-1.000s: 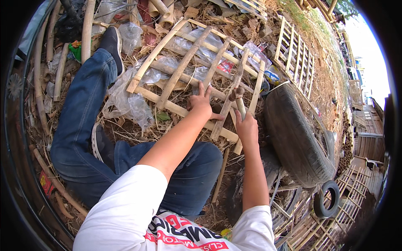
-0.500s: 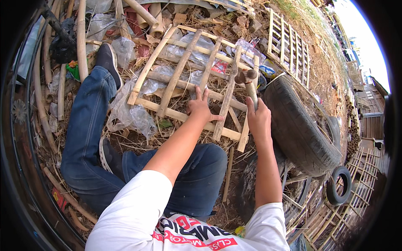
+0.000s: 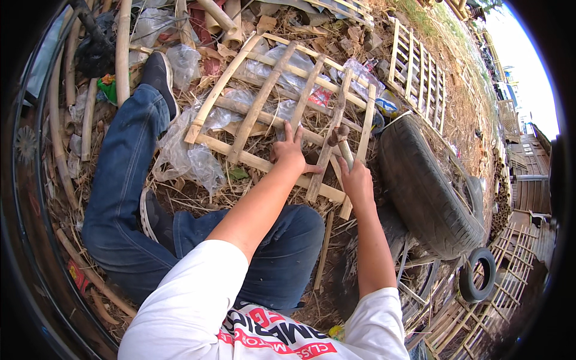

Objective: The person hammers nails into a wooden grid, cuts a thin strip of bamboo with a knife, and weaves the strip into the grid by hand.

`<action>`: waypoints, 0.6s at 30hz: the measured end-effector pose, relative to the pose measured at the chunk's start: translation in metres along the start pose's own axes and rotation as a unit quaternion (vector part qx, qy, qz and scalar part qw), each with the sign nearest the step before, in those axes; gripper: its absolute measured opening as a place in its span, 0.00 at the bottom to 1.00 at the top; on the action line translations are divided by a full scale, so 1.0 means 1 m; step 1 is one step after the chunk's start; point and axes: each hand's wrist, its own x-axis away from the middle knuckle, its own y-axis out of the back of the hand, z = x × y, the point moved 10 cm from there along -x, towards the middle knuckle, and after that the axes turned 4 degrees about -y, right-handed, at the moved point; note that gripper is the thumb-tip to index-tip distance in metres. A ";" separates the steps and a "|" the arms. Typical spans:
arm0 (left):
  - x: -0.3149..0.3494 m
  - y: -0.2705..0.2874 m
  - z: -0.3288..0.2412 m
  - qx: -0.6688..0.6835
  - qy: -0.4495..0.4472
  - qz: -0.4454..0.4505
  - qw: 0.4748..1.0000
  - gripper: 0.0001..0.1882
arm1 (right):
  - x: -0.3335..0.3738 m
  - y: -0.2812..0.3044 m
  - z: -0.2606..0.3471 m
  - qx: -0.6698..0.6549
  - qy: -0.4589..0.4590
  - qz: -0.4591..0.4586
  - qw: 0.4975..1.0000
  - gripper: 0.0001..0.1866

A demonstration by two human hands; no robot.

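Observation:
In front of my legs lies a bamboo lattice panel [image 3: 257,112] made of crossed slats. My left hand [image 3: 291,157] rests on it with fingers spread, the thumb touching a slat near the right side. A hammer [image 3: 347,152] is gripped by its handle in my right hand [image 3: 358,182]. The hammer's head is down at the slat [image 3: 330,144] second from the right end of the panel; whether it touches the slat I cannot tell.
A large worn tyre [image 3: 420,186] stands close to my right arm. A finished-looking lattice [image 3: 414,69] lies beyond it. Plastic bags [image 3: 204,168], dry leaves and straw litter the ground. Bamboo poles [image 3: 122,54] lie at the left, and a small tyre [image 3: 478,275] sits lower right.
My right hand has brought the hammer down and leftward, from above the panel's right edge to the slat. My left hand stays put on the panel.

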 end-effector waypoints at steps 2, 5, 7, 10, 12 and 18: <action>0.003 0.002 -0.004 0.001 -0.002 0.001 1.000 0.81 | -0.003 0.007 -0.001 -0.002 -0.001 0.003 1.000 0.26; 0.004 0.004 -0.004 -0.002 -0.004 0.002 1.000 0.81 | 0.001 0.026 0.011 -0.024 0.020 -0.013 0.999 0.26; 0.008 0.006 -0.005 -0.004 -0.002 0.014 1.000 0.80 | -0.001 0.038 0.012 -0.037 0.014 -0.025 0.999 0.26; 0.003 0.002 0.001 -0.012 0.001 0.004 1.000 0.80 | 0.004 0.072 0.032 -0.085 0.030 -0.053 0.995 0.25; 0.001 0.000 0.002 -0.014 0.000 -0.004 1.000 0.80 | 0.009 0.091 0.040 -0.131 0.051 -0.083 0.987 0.23; 0.005 0.004 -0.007 -0.012 -0.006 0.000 1.000 0.80 | 0.002 0.017 -0.008 -0.094 0.019 -0.073 0.993 0.23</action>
